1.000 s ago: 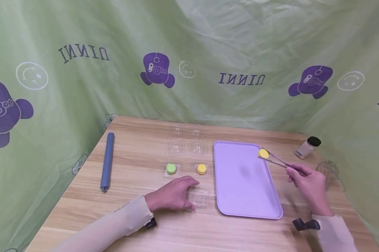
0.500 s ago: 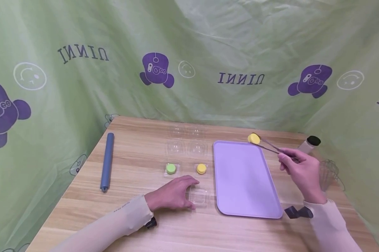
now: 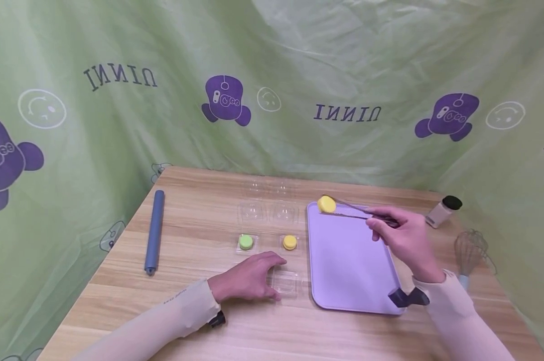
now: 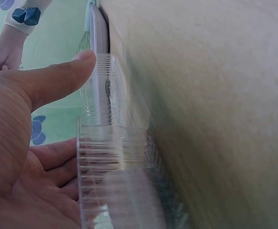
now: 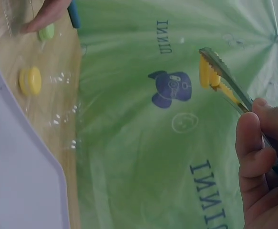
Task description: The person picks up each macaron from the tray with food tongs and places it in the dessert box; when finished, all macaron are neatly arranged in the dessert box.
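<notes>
Nearest the wearer: left hand [image 3: 249, 278] lies palm-down on the wooden table [image 3: 199, 321], fingers fairly straight, against a small clear plastic box [image 3: 284, 283]. The left wrist view shows the thumb [image 4: 57, 78] laid along the box's ribbed wall [image 4: 103, 157] and the fingers under or beside it; a steadying touch rather than a closed grip. Cream sleeve [image 3: 163, 321] runs back to the near edge.

Just right of the box: the lilac tray [image 3: 349, 260], long side running away from the wearer, flat on the table.

Over the tray's right half: right hand [image 3: 400, 240], fingers curled round the handle end of metal tongs [image 3: 358, 210]. The tong tips clamp a yellow macaron [image 3: 326, 204], held in the air above the tray's far left corner (right wrist view confirms the serrated tips [image 5: 212, 64] pinching it on both faces, clear of any surface).

Middle distance, left of the tray: a green macaron [image 3: 246, 241] and a second yellow macaron [image 3: 289, 242], each sitting in its own clear box base, side by side and apart from each other.

Beyond them: four more clear boxes [image 3: 267, 203] in a two-by-two cluster, contents hard to make out.

Far left: blue rolling pin [image 3: 154, 230] lying lengthwise. Far right: a small shaker jar with a black cap [image 3: 442, 210], and nearer, a wire whisk [image 3: 468, 250]. Green printed cloth [image 3: 272, 90] backs everything.
</notes>
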A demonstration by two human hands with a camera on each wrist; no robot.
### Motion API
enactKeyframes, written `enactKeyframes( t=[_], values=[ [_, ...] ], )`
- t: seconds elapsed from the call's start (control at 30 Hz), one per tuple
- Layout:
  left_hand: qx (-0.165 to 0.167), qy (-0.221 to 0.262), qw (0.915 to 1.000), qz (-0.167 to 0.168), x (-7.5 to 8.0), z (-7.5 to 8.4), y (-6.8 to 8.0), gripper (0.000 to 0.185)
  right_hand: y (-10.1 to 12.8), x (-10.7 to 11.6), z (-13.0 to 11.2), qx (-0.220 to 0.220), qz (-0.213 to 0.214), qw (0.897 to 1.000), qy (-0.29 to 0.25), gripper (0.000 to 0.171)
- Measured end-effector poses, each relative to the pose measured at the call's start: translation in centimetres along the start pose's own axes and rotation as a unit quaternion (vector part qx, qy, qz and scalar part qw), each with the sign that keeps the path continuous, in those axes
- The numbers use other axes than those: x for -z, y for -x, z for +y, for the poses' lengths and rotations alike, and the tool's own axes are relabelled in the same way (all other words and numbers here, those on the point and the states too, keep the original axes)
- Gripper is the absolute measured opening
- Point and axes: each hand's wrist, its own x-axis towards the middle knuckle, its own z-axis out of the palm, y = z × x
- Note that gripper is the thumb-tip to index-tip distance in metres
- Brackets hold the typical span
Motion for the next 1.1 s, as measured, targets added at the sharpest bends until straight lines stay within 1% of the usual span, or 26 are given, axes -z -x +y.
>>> enactKeyframes(
  t=[0.13,0.3,0.47,0.63,0.8,1.0,1.1],
  values=[
    [-0.005,0.001,1.0000,0.002,-0.1,0.0,0.0,0.081,0.0,-1.1,-0.1,0.004,-0.034,0.999,-0.009,0.020],
    [-0.014,-0.006,0.9999,0.007,-0.2,-0.1,0.0,0.081,0.4,-2.4,0.5,0.009,-0.076,0.997,-0.018,0.020],
    [-0.013,-0.011,0.9998,0.008,-0.1,-0.1,-0.1,0.080,0.8,-3.5,1.2,0.005,-0.116,0.993,-0.024,0.019],
    [-0.008,-0.012,0.9999,0.006,0.1,0.0,-0.1,0.079,1.5,-4.3,1.8,-0.012,-0.150,0.988,-0.040,0.017],
    [-0.013,-0.005,0.9999,0.009,0.0,0.0,-0.1,0.079,2.3,-5.0,2.5,-0.030,-0.184,0.981,-0.049,0.017],
    [-0.016,-0.002,0.9998,0.008,0.0,-0.1,-0.2,0.080,3.5,-6.2,3.5,-0.059,-0.229,0.971,-0.029,0.018],
    [-0.011,0.000,0.9999,0.005,0.0,0.0,-0.1,0.080,4.1,-6.8,4.1,-0.071,-0.251,0.965,-0.013,0.021]
  ],
)
